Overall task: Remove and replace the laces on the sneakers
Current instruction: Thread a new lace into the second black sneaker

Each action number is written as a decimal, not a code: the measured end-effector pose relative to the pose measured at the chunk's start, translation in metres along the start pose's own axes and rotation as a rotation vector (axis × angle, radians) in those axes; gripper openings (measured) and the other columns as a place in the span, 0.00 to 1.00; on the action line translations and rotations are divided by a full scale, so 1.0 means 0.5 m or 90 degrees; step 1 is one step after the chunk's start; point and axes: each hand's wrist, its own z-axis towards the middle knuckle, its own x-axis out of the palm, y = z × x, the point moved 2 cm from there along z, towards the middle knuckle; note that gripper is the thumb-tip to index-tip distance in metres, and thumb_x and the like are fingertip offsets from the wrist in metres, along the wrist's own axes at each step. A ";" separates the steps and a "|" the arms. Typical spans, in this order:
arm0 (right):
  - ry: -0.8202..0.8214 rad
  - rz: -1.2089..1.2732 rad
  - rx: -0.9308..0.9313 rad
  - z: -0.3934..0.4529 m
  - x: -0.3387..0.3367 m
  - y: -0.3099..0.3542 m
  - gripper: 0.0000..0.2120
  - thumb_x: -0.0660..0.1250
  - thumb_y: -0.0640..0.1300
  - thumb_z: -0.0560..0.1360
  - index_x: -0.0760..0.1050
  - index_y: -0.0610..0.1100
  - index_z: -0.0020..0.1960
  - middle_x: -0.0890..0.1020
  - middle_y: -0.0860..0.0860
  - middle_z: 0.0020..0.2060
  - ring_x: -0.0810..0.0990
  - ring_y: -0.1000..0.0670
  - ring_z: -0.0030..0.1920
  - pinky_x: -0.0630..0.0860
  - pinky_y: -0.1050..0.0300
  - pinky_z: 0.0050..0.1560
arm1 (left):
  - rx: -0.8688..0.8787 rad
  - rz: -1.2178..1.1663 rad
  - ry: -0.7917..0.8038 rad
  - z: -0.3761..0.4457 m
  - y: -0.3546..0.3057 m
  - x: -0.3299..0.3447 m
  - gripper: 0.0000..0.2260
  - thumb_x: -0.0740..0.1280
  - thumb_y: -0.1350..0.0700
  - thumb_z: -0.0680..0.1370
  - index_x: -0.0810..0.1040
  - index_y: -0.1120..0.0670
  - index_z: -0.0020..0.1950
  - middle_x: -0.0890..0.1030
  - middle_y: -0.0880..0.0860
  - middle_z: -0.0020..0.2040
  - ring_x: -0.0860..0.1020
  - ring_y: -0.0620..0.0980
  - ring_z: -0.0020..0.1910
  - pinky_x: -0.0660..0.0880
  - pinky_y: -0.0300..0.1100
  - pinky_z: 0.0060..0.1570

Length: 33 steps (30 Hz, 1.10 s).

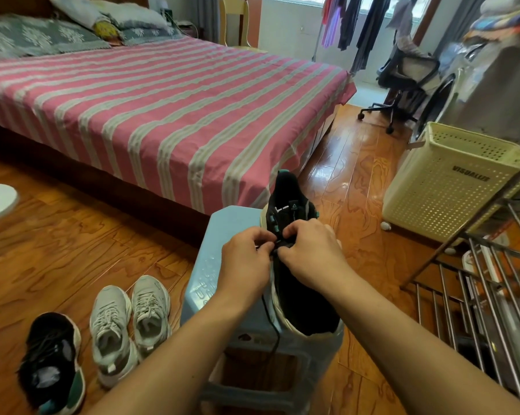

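We see left hand (pixel 246 259) and right hand (pixel 309 253) pinching black lace (pixel 271 322) on sneaker (pixel 291 211); blue stool (pixel 211 265) beneath, bed (pixel 163 109) beyond, wooden floor (pixel 73 250).

Two bare forearms reaching forward from the bottom edge, converging toward the middle. Left hand (pixel 246 262) palm down, knuckles up, fingers curled under and pinching at the fingertips. Right hand (pixel 311 253) just beside it, also back-up, fingers curled with thumb and forefinger pinched together. Fingertips of both hands nearly touching each other. Wrists roughly straight, left forearm angling in from lower left, right from lower right.
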 end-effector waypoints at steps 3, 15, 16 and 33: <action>0.011 -0.020 -0.015 -0.008 0.004 0.004 0.16 0.68 0.56 0.75 0.78 0.57 0.62 0.73 0.50 0.54 0.70 0.43 0.65 0.67 0.47 0.61 | -0.022 -0.035 -0.007 -0.002 0.008 -0.007 0.06 0.70 0.62 0.79 0.84 0.51 0.49 0.82 0.42 0.43 0.80 0.37 0.46 0.73 0.25 0.43; 0.051 0.218 0.028 0.008 -0.004 -0.021 0.04 0.77 0.41 0.71 0.82 0.45 0.43 0.82 0.48 0.37 0.81 0.47 0.42 0.76 0.54 0.44 | -0.061 -0.135 0.021 -0.009 0.007 -0.010 0.06 0.71 0.63 0.79 0.86 0.52 0.49 0.85 0.47 0.43 0.83 0.38 0.43 0.81 0.36 0.49; 0.055 0.260 0.035 0.006 -0.006 -0.025 0.05 0.77 0.39 0.71 0.82 0.45 0.45 0.82 0.45 0.38 0.82 0.44 0.42 0.78 0.52 0.45 | -0.063 -0.137 0.020 -0.010 0.005 -0.010 0.06 0.71 0.62 0.79 0.86 0.52 0.49 0.85 0.46 0.43 0.83 0.40 0.44 0.82 0.40 0.51; 0.090 0.359 0.052 0.000 -0.009 -0.033 0.12 0.74 0.36 0.74 0.83 0.49 0.54 0.82 0.50 0.43 0.82 0.51 0.45 0.76 0.64 0.42 | -0.101 -0.045 0.029 -0.015 0.008 -0.014 0.04 0.70 0.57 0.80 0.85 0.52 0.50 0.84 0.47 0.43 0.82 0.44 0.45 0.79 0.42 0.49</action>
